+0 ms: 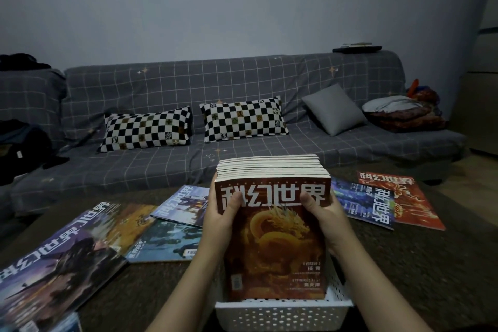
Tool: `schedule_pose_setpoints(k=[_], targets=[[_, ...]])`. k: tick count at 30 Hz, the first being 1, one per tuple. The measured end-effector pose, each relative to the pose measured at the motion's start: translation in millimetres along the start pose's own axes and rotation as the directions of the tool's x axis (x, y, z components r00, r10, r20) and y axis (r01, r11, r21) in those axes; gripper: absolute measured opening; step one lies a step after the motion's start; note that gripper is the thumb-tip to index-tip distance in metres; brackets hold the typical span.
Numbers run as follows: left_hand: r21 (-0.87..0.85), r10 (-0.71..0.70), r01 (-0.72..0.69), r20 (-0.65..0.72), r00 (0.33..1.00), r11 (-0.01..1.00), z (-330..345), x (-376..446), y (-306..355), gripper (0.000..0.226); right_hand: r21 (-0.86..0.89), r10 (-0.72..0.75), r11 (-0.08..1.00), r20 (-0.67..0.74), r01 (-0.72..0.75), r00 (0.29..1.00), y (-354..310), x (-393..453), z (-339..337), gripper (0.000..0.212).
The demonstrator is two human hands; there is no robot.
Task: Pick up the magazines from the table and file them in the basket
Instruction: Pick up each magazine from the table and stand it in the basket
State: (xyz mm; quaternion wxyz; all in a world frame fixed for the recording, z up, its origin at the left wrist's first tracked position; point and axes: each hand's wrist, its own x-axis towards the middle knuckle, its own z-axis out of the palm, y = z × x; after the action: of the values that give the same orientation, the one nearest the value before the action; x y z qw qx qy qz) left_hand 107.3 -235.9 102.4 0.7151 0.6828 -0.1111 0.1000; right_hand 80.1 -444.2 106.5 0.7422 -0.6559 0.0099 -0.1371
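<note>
a stack of magazines [273, 213] is stood upright in the basket [283, 312], gripped by left hand [221, 219] and right hand [327, 219]; loose magazines [377, 202] are left on the table [431, 264], both sides; roughly halfway by judgement

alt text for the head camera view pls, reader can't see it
Both hands, left hand and right hand, grip a stack of magazines standing upright in a white basket on a dark table. More magazines lie flat on either side, before a grey sofa.
</note>
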Motion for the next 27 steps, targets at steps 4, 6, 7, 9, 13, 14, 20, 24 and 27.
schedule_pose_setpoints(k=[4, 6, 7, 9, 13, 14, 20, 24, 27], targets=[[-0.018, 0.021, -0.022, -0.044, 0.999, 1.0, -2.3, -2.2, -3.1, 0.095, -0.022, -0.049, 0.999, 0.006, 0.049, 0.999, -6.5, 0.3, 1.1, 0.093], [-0.019, 0.016, -0.016, -0.037, 0.999, 1.0, -2.0, -1.9, -6.0, 0.094, -0.022, -0.048, 0.999, 0.006, 0.048, 0.999, -4.5, 1.3, -2.2, 0.099], [-0.016, 0.01, -0.01, -0.021, 1.0, 1.0, -0.8, -1.7, -6.6, 0.093, -0.017, -0.042, 0.999, 0.005, 0.042, 0.999, -2.4, 1.5, -4.3, 0.099], [-0.028, -0.006, 0.007, 0.031, 0.999, 1.0, 0.8, -0.5, -5.9, 0.092, -0.001, -0.005, 1.0, 0.023, 0.005, 1.0, 1.3, 2.1, -8.9, 0.096], [-0.115, -0.054, 0.066, 0.107, 0.993, 0.991, -0.1, 5.1, -5.8, 0.087, 0.01, 0.051, 0.999, 0.075, -0.052, 0.996, 5.8, 4.1, -14.2, 0.09], [-0.117, -0.06, 0.074, 0.115, 0.992, 0.99, 0.4, 5.6, -6.3, 0.082, -0.006, 0.049, 0.999, 0.064, -0.048, 0.997, 6.6, 3.8, -13.5, 0.087], [-0.037, -0.077, 0.079, 0.053, 0.996, 0.996, 4.0, 3.7, -6.7, 0.075, -0.063, 0.048, 0.997, 0.003, -0.047, 0.999, 10.5, -1.2, -11.0, 0.086], [0.016, -0.069, 0.068, 0.055, 0.996, 0.998, 1.1, 1.1, -2.7, 0.097, -0.072, 0.08, 0.994, 0.011, -0.079, 0.997, 4.7, -7.0, -14.2, 0.119], [0.08, -0.048, 0.048, -0.01, 0.999, 0.996, 4.1, -9.7, 2.3, 0.1, -0.098, 0.055, 0.994, -0.009, -0.056, 0.998, 0.2, -15.7, -14.3, 0.116]])
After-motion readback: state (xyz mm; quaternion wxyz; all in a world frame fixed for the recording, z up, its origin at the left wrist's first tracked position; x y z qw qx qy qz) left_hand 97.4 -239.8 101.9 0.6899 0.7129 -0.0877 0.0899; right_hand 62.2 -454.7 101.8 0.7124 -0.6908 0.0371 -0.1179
